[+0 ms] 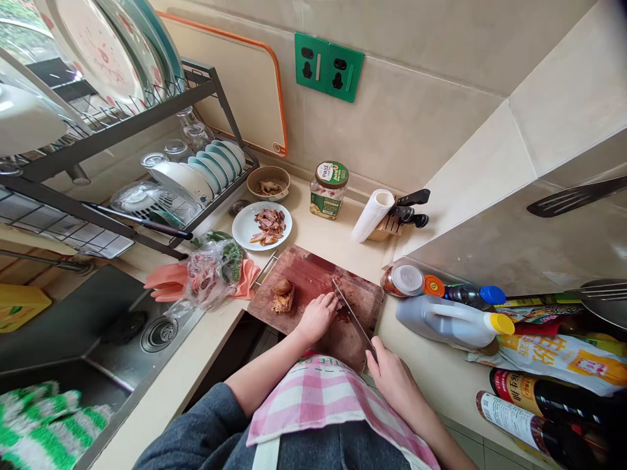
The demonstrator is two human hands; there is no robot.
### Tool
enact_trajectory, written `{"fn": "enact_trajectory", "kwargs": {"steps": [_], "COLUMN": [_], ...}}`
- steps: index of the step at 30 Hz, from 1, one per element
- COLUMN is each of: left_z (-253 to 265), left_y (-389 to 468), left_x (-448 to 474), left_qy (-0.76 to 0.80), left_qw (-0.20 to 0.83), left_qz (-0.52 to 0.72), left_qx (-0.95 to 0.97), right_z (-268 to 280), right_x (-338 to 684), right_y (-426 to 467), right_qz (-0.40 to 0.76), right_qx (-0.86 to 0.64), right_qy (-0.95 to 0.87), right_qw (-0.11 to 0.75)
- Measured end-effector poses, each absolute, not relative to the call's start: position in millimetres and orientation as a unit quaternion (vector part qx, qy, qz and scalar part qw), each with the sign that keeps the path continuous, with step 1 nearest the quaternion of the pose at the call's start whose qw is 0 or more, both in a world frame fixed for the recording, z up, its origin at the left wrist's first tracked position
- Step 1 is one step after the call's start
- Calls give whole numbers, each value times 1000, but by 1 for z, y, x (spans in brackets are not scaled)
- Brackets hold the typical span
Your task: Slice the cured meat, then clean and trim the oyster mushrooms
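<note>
My right hand (385, 367) is wrapped round the handle of a kitchen knife (354, 318), whose blade points away from me over a reddish-brown cutting board (313, 264). Close to the blade, my left hand (317, 318) presses down on the board with its fingers curled. A small bit of meat shows at those fingertips, mostly hidden under them. On the board's left part lies a browned chunk of cooked meat (283, 297). Dark crumbs are scattered around the blade. Behind the board, a white plate (240, 228) carries sliced meat (269, 224).
Left are a dish rack (147, 121), a plastic bag (208, 277) on pink gloves (169, 282), and a sink (112, 343). Behind stand a strainer bowl (268, 181), a green-lidded jar (329, 189), a paper towel roll (372, 215) and a knife block (386, 228). Bottles (441, 320) line the right.
</note>
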State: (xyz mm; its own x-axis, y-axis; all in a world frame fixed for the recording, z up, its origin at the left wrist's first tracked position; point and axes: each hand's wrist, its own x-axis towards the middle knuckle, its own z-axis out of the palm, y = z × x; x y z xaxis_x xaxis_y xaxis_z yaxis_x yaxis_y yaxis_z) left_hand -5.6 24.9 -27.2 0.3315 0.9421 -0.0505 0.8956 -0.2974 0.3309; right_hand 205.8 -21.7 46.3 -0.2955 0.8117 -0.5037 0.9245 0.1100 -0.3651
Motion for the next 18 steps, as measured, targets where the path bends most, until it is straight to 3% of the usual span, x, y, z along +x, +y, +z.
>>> {"fn": "enact_trajectory", "kwargs": {"steps": [12, 18], "left_z": [-35, -31], "left_y": [24, 21], "left_x": [-7, -10], "left_qy": [584, 563], "left_qw": [167, 158], "left_qz": [134, 174], "left_qx": [783, 792], "right_z": [19, 18], "right_x": [152, 185], "right_y": [27, 1], "right_qz": [-305, -312], "right_qx": [590, 588], "right_qy": [741, 740], "right_qw": [96, 97]}}
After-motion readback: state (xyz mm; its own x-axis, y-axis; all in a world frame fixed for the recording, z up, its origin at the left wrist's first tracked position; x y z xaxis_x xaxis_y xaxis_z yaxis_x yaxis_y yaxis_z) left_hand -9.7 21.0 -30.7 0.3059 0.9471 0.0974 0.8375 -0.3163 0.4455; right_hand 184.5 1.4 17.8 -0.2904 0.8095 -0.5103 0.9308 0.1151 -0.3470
